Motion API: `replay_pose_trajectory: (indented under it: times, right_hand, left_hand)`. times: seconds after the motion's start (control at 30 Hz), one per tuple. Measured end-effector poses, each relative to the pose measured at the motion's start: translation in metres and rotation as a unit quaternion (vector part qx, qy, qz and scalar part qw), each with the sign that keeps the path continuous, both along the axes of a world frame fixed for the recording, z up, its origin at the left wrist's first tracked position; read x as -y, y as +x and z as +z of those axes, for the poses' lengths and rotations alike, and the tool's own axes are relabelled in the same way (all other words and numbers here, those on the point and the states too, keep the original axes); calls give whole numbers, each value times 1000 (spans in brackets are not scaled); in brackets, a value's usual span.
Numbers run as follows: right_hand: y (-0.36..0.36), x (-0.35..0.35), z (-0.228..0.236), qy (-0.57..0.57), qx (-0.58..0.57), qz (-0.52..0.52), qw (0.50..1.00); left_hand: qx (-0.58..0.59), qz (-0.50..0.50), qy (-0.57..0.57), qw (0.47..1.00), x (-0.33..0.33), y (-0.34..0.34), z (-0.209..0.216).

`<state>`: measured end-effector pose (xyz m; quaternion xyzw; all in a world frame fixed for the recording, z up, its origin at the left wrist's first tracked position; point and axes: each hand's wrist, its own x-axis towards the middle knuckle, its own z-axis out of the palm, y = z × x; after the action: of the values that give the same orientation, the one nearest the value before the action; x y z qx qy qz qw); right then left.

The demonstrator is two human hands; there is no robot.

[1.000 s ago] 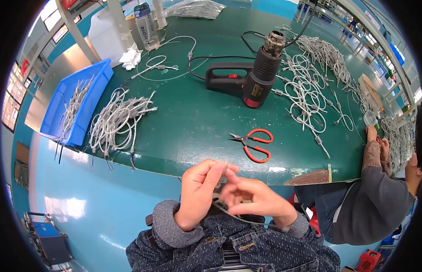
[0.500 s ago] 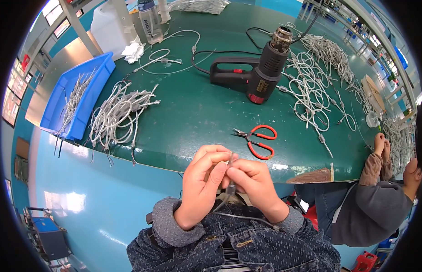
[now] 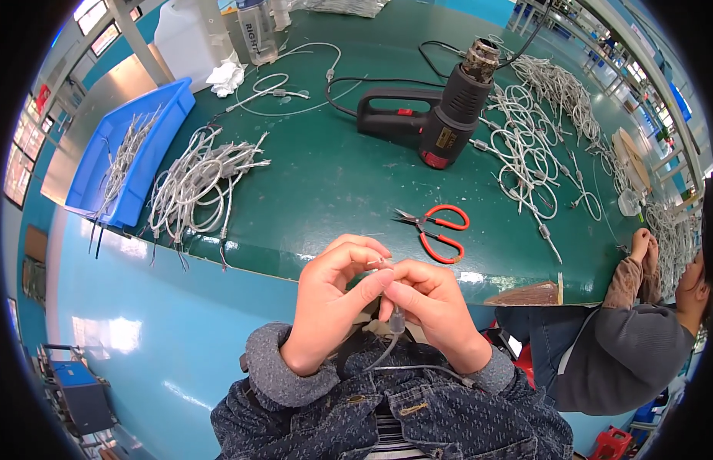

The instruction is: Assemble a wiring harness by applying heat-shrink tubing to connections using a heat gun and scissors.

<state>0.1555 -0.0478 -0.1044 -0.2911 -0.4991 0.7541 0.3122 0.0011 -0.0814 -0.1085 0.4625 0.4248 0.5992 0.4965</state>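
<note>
- Your left hand (image 3: 332,287) and right hand (image 3: 439,305) pinch 1 grey cable (image 3: 397,321), nearer you than the scissors (image 3: 422,223).
- Heat gun (image 3: 448,115): beyond the scissors.
- Blue tray (image 3: 153,162): left of the scissors.

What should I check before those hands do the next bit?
1. Cable pinched by both left hand and right hand: ok.
2. Scissors lying on the table, out of both hands: ok.
3. Heat gun standing with its nozzle pointing up: ok.
4. Heat gun switched off: cannot tell.
5. Cable bundle at the left fully on the table: not ok, some ends poke past the edge.
</note>
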Motion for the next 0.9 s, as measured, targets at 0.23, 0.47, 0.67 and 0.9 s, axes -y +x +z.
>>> replay_pose_trajectory:
  times: [0.23,0.47,0.67,0.9]
  right_hand:
    - [-3,1,-6,-3,-31,-63,998]
    - [1,-3,0,-163,-96,2,982]
    - [1,-2,-2,-186,-110,20,976]
    - [1,-4,-3,-150,-89,52,983]
  left_hand:
    - [-47,8,2,999,0,-1,6]
    - [97,-21,-54,994,2,-2,-2]
    - [63,-15,-54,996,2,-1,4]
    - [118,-61,-102,986,2,-5,3]
